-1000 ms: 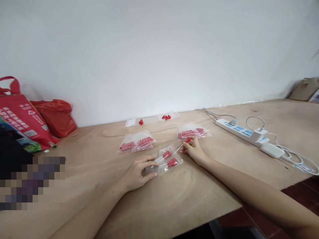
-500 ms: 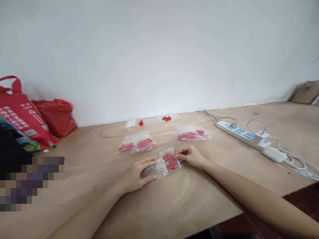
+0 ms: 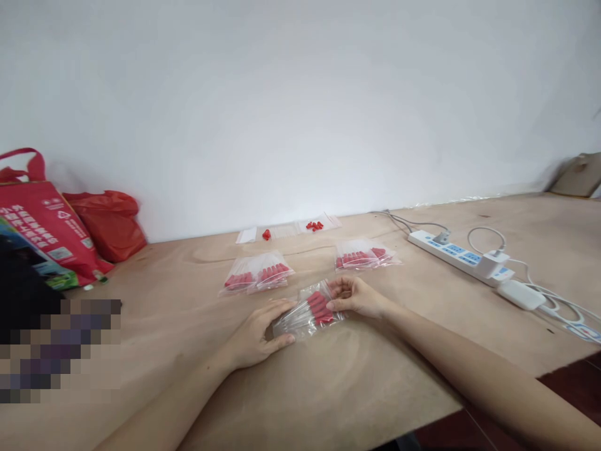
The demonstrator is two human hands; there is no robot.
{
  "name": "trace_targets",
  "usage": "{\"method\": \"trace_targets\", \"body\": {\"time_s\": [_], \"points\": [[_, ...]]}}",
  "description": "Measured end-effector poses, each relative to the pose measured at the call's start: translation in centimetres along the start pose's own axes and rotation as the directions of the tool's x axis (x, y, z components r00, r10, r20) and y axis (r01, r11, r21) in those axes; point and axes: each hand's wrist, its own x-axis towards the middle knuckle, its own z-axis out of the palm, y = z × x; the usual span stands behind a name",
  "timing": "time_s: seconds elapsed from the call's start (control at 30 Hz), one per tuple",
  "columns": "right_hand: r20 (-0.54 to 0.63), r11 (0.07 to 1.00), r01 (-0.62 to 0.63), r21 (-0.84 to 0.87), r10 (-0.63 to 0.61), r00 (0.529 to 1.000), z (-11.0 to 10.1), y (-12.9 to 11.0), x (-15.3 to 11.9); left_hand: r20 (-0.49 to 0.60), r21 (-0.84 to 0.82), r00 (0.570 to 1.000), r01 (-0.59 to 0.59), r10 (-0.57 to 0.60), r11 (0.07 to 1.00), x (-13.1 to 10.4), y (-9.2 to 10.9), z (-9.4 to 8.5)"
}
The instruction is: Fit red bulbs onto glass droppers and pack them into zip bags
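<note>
A clear zip bag [image 3: 300, 321] lies on the wooden table in front of me. Inside it are several slim clear tubes with red ends [image 3: 320, 308], which look like droppers. My left hand [image 3: 258, 332] cups the bag's left end, fingers along the far side and thumb along the near side. At the right end, my right hand [image 3: 354, 297] grips the bag with its thumb over the red ends and its other fingers curled behind. Farther back rest filled bags of the same kind, a left group [image 3: 258, 274] and a right group [image 3: 364, 257].
By the wall lie loose red bulbs [image 3: 314, 225] on flat clear bags [image 3: 285, 230]. A white power strip [image 3: 457, 255] with a charger and cables occupies the right side. A red shopping bag [image 3: 44, 228] and a red plastic bag [image 3: 106, 222] stand at the left.
My right thumb has moved from the bag's right edge onto the red ends. Those ends now lie in a neater row. My left hand has hardly moved.
</note>
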Motion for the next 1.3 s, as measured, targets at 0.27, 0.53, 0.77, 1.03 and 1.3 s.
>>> {"method": "trace_targets", "body": {"time_s": [0.27,0.53,0.77,1.03,1.3], "points": [[-0.184,0.915,0.147,-0.375,-0.229,0.956,-1.0,0.1,0.4,0.121,-0.031,0.98,-0.155,0.158,0.987,0.2,0.4,-0.4],[0.138,0.941,-0.004,-0.337,0.054,0.989,-1.5,-0.7,-0.6,-0.139,0.087,0.983,-0.112,0.124,0.99,0.6,0.2,0.4],[-0.219,0.984,-0.143,-0.105,0.118,0.969,-2.6,-0.5,-0.7,-0.218,0.094,0.971,-0.074,0.093,0.993,0.7,-0.4,0.5],[-0.514,0.987,-0.065,0.149,0.134,0.847,-0.3,0.2,0.3,-0.207,0.072,0.974,-0.08,0.094,0.994,0.8,-0.2,0.3],[-0.248,0.999,-0.039,-0.001,0.037,0.968,-0.5,0.2,-0.1,-0.224,0.122,0.952,-0.186,0.21,0.975,0.5,0.1,0.7]]}}
